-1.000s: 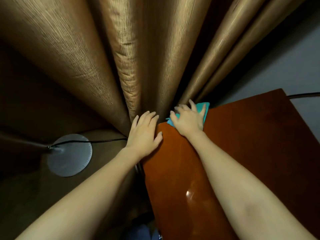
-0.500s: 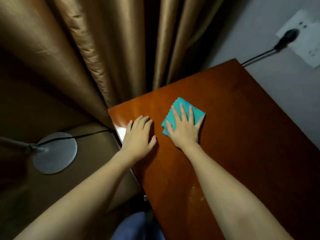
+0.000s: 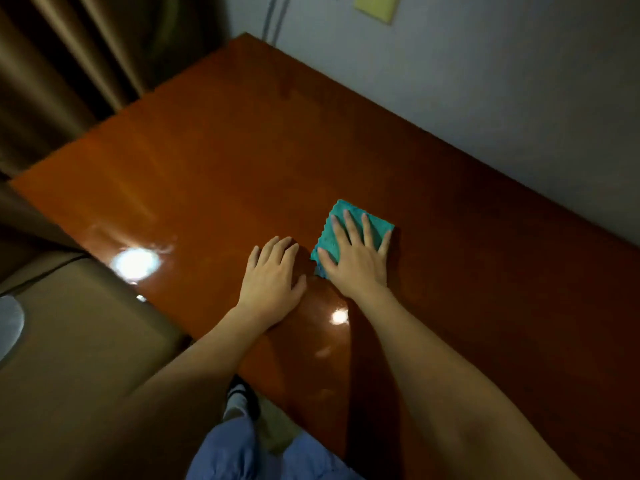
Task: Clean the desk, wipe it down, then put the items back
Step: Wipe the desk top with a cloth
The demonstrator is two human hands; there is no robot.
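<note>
A glossy reddish-brown wooden desk fills most of the view, with nothing on it but a folded teal cloth near its middle. My right hand presses flat on the cloth with straight, spread fingers, covering its lower half. Just left of the cloth, my left hand rests flat on the bare desk top, fingers straight and close together. Lamp glare shows on the wood left of the hands.
Brown curtains hang at the desk's far left end. A grey wall with a yellowish plate and cables runs along the back edge. A tan seat or floor area lies left of the near edge, with a lamp base.
Both hands and the cloth have slid from the desk's curtain-side corner toward its middle. The view has swung right, so more desk top and wall show.
</note>
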